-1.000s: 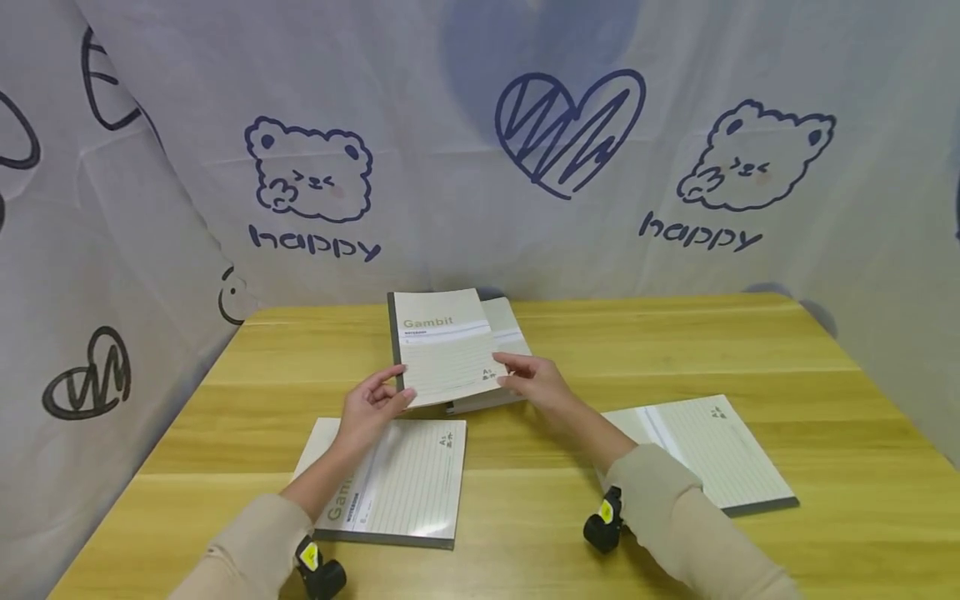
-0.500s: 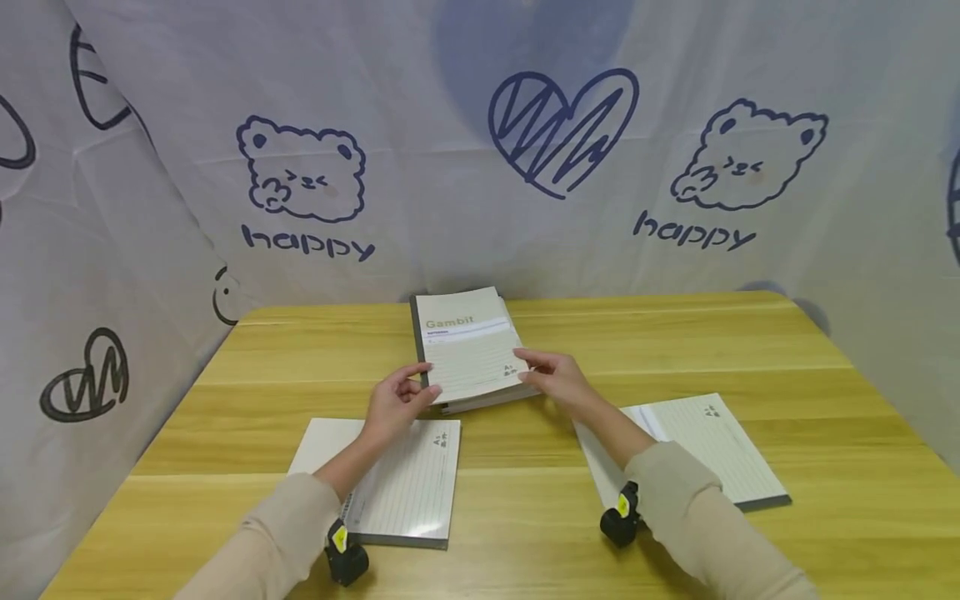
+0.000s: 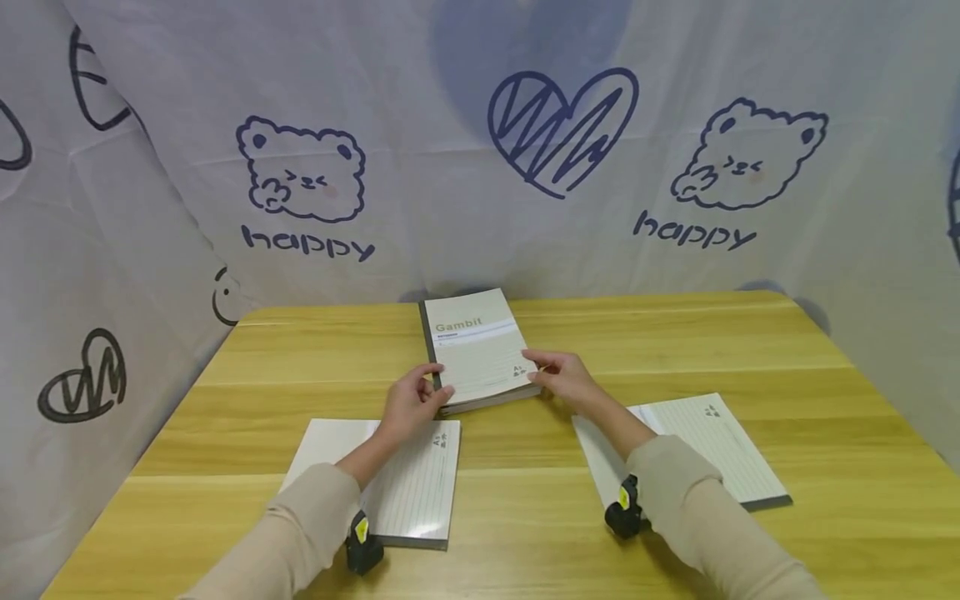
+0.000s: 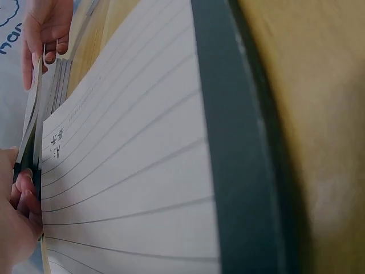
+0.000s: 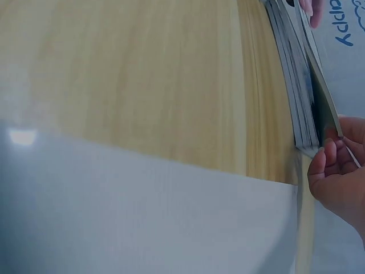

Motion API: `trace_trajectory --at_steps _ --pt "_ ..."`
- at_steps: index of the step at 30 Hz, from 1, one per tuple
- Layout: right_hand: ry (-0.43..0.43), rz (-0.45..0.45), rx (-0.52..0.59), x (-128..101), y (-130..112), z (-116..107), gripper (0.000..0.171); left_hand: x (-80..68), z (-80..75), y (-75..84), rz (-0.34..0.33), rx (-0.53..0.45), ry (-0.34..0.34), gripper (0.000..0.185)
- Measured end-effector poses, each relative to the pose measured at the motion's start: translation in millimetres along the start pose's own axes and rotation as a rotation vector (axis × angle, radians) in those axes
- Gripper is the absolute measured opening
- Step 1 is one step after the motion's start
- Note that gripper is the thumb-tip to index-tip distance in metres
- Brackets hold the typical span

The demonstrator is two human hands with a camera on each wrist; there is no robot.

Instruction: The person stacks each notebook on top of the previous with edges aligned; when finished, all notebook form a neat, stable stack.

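Observation:
A white A5 notebook (image 3: 476,346) with a dark spine and gold "Gambit" lettering lies over a stack of notebooks (image 3: 495,402) at the back middle of the table. My left hand (image 3: 411,404) pinches its near left corner, thumb on the cover. At the near right corner my right hand (image 3: 568,383) grips it between thumb and fingers. The right wrist view has the held notebook tilted, with a dark gap between it and the stacked notebooks (image 5: 292,85). Much of the stack is hidden beneath it in the head view.
One notebook (image 3: 416,483) lies at the front left, partly under my left forearm. Another notebook (image 3: 712,442) rests at the front right beneath my right arm. A white cloth (image 3: 435,200) with bear and heart drawings hangs behind the wooden table (image 3: 517,517).
Both hands have carried the notebook to the right and lowered it over the stack, whose offset right part it now covers. The two front notebooks stay put.

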State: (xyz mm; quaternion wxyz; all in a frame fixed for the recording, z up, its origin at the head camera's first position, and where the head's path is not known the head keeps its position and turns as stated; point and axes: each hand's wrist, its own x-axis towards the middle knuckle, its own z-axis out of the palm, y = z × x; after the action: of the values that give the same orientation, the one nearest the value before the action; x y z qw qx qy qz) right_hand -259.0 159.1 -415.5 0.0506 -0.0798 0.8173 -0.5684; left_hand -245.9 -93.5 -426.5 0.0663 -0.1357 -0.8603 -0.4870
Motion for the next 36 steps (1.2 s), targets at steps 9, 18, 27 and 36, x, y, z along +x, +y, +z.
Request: trace_trajectory --at_steps 9,18,27,36 --pt "-0.011 0.004 -0.061 2 5 0 0.040 -0.3 2.9 5.2 0.029 0.151 -0.054 0.039" --pt "-0.032 -0.018 -0.185 5 7 2 0.040 2.9 1.6 2.2 0.017 0.222 -0.082 0.039" --pt "-0.114 -0.208 -0.471 4 5 -1 0.041 3.3 2.4 0.6 0.026 0.274 -0.120 0.041" --pt "-0.156 -0.279 -0.797 1 -4 2 0.039 2.7 -1.9 2.6 -0.006 0.313 -0.203 0.046"
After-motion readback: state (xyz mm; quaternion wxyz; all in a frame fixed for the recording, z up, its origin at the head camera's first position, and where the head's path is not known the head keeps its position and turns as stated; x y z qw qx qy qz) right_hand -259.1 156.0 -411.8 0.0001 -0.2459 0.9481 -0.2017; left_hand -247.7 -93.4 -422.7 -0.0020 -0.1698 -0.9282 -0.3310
